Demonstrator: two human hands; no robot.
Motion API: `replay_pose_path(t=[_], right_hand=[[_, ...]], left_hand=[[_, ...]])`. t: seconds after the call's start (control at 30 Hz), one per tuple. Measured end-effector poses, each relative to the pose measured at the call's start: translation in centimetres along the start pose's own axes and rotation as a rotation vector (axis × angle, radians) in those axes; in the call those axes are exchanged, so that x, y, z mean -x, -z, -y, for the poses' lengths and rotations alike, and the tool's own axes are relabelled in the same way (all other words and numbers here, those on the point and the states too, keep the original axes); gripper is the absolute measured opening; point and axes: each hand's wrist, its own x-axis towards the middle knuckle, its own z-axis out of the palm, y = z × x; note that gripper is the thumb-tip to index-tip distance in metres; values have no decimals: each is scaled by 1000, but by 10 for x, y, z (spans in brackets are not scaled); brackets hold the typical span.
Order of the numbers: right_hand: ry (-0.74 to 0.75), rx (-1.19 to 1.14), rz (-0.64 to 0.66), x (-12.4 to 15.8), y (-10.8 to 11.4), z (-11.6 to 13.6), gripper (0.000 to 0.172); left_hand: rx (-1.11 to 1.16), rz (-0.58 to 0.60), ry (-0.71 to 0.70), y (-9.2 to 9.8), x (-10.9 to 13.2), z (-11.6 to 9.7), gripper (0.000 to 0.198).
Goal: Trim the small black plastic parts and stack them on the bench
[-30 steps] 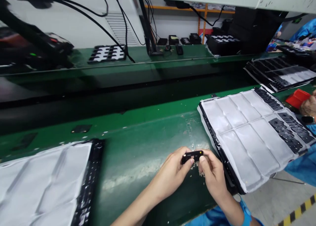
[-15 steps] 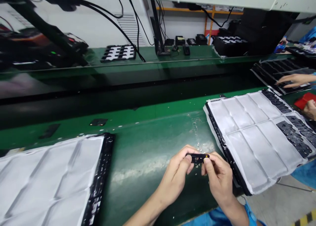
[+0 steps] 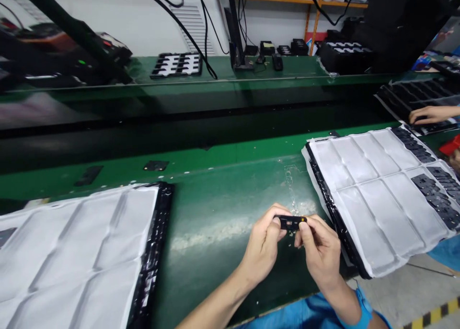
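Note:
A small flat black part [image 3: 290,221] with a tiny yellow spot at its right end is held level between both hands, just above the green bench [image 3: 215,209]. My left hand [image 3: 264,245] pinches its left end with thumb and fingers. My right hand [image 3: 319,252] pinches its right end. A black tray [image 3: 362,195] covered by a white sheet lies right next to my right hand, with rows of black parts showing along its far right side.
Another white-sheeted black tray [image 3: 72,257] lies at the left. Across the dark conveyor [image 3: 179,128] stand a small tray of parts [image 3: 176,64], cables and black boxes. Another person's hand [image 3: 429,114] rests on a tray at far right, beside a red object [image 3: 453,144].
The view has shifted, so the hands and trays sit slightly lower and to the right in frame. The part stays pinched between both hands. Another person's hand has come into view at far right.

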Motion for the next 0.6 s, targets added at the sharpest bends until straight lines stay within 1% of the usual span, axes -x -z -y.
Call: replay_pose_path(t=[0.07,0.13,0.27,0.33,0.43,0.53,0.6], right_hand=[[-25,-2,-6,0,0,0,28],[-48,-8,-9,-1,1,1,28],[-98,-23,-25,-1,4,3,31],[-113,-23,-25,0,5,4,32],[-107,-16,-21,1,5,5,31],[-87,-7,-27,1,4,4,31],[-85,-5,-30,1,4,4,31]], left_hand=[[-9,-3,-19,-1,0,0,32],[3,18,-24,0,-1,-1,33],[78,142,-6,5,-2,-4,31],[117,182,19,7,-3,-5,32],[140,147,56,4,-4,-7,37],[102,80,70,-1,-3,-6,38],[67,64,74,-3,-3,-3,37]])
